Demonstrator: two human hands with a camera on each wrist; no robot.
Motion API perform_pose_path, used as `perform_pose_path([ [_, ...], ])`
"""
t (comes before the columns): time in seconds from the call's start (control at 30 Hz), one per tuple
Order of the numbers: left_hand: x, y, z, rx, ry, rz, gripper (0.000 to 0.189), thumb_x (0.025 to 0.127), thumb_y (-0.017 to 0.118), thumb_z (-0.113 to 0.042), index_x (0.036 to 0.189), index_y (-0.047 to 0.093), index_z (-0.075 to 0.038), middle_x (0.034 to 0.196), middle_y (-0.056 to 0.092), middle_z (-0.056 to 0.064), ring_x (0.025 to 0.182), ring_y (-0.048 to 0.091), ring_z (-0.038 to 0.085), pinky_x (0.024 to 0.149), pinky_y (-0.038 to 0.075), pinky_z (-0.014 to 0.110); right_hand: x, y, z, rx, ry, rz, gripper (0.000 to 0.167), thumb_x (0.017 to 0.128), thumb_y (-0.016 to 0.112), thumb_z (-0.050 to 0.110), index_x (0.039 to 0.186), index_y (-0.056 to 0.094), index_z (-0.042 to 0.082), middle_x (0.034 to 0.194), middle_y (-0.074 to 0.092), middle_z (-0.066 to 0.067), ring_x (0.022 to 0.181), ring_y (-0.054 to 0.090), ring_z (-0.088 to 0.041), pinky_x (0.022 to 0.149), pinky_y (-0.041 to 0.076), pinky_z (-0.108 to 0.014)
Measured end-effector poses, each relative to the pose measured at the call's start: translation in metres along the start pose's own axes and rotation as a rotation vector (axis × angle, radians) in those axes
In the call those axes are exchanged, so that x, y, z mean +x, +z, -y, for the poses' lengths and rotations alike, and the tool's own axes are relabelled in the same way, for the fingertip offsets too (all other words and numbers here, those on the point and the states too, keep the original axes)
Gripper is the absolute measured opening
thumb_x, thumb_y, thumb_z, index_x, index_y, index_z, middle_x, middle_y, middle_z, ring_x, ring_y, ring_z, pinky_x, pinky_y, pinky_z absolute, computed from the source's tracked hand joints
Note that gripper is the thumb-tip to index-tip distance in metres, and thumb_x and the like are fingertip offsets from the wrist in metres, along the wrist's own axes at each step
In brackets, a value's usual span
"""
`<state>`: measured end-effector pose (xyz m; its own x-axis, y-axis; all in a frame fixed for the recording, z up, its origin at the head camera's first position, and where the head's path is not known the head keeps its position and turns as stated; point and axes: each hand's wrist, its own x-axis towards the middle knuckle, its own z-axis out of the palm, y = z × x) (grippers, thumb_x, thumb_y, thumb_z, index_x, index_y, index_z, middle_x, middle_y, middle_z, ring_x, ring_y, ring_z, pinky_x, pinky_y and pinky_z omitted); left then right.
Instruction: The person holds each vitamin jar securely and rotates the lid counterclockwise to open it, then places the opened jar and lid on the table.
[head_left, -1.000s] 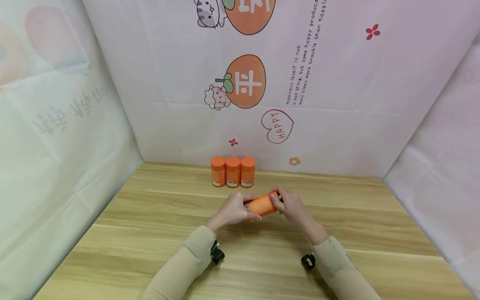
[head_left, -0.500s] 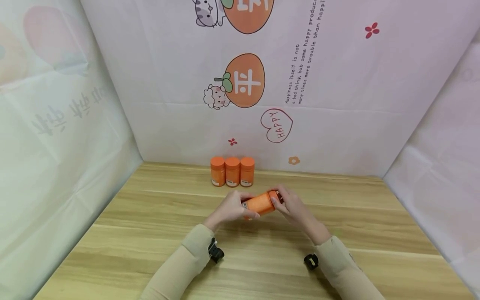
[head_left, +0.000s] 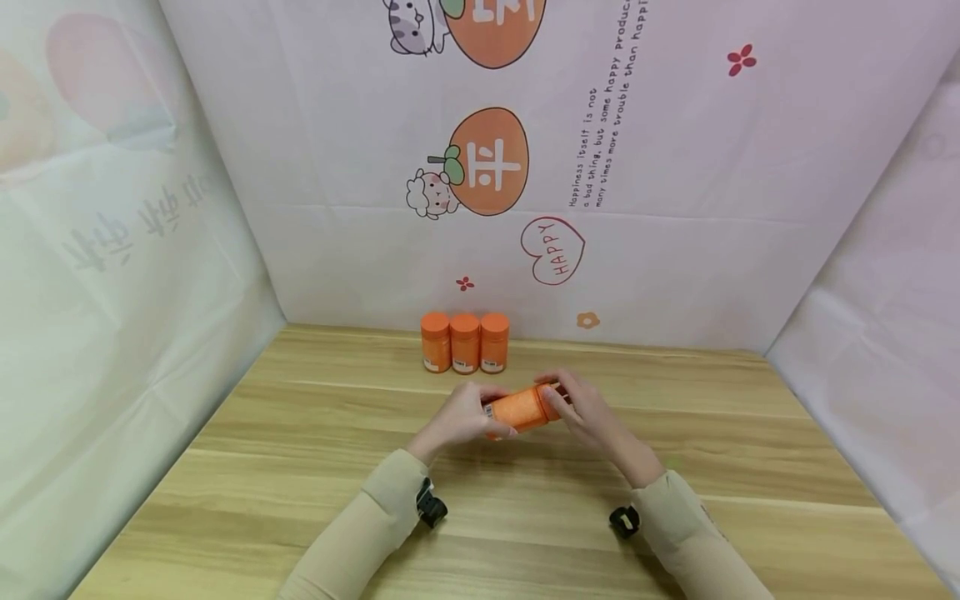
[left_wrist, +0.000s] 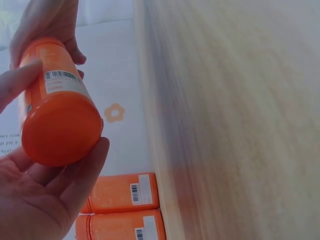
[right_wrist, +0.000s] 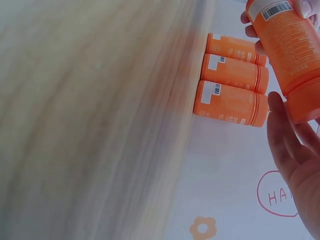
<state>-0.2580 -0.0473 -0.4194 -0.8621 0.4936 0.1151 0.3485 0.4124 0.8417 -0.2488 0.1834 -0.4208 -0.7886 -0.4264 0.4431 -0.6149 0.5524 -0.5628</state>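
An orange plastic jar (head_left: 517,410) with a matching lid (right_wrist: 304,102) is tilted on its side between the two hands, above the table. My left hand (head_left: 459,414) grips it near the base, thumb on one side and fingers on the other. Its round orange bottom (left_wrist: 62,131) and barcode label (left_wrist: 64,82) show in the left wrist view. At the lid end, my right hand (head_left: 592,414) holds the lid with the thumb on the near side and fingers behind. Part of the right hand is hidden behind the jar in the left wrist view.
Three similar orange jars (head_left: 465,343) stand side by side, lids on, at the back of the wooden table (head_left: 675,408). A white printed cloth (head_left: 360,267) rises right behind them, with white cloth also at both sides.
The right hand's fingers have shifted and loosened somewhat around the lid, uncovering more of it. The jar and left hand have moved slightly left, then stayed nearly still.
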Motion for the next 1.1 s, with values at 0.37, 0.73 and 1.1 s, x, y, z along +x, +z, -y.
perform_pose_path([
  [0.37, 0.0009, 0.0008, 0.0003, 0.071, 0.013, -0.053, 0.056, 0.066, 0.083, -0.019, 0.118, 0.065, -0.009, 0.105, 0.068, 0.003, 0.086, 0.058, 0.013, 0.076, 0.049, 0.030, 0.0005, 0.0006, 0.0007, 0.044, 0.100, 0.002, 0.030, 0.101, 0.043, 0.027, 0.122, 0.057, 0.010, 0.115, 0.061, -0.007, 0.099, 0.060, -0.021, 0.077, 0.052, -0.034],
  [0.73, 0.0003, 0.0030, 0.0015, 0.062, -0.038, -0.162, 0.058, 0.063, 0.085, -0.014, 0.117, 0.065, -0.008, 0.104, 0.067, 0.006, 0.085, 0.058, 0.017, 0.077, 0.047, 0.034, 0.0008, -0.0006, 0.0057, 0.121, 0.280, 0.076, 0.045, 0.101, 0.038, 0.042, 0.129, 0.049, 0.008, 0.114, 0.061, -0.012, 0.089, 0.060, -0.017, 0.073, 0.053, -0.041],
  [1.1, 0.0005, 0.0050, 0.0040, 0.094, -0.024, -0.182, 0.058, 0.062, 0.086, -0.008, 0.116, 0.066, -0.007, 0.106, 0.068, 0.007, 0.087, 0.058, 0.019, 0.078, 0.047, 0.037, 0.0010, -0.0001, 0.0089, 0.238, 0.445, 0.177, 0.049, 0.100, 0.037, 0.046, 0.127, 0.050, 0.007, 0.114, 0.062, -0.016, 0.091, 0.066, -0.032, 0.075, 0.053, -0.045],
])
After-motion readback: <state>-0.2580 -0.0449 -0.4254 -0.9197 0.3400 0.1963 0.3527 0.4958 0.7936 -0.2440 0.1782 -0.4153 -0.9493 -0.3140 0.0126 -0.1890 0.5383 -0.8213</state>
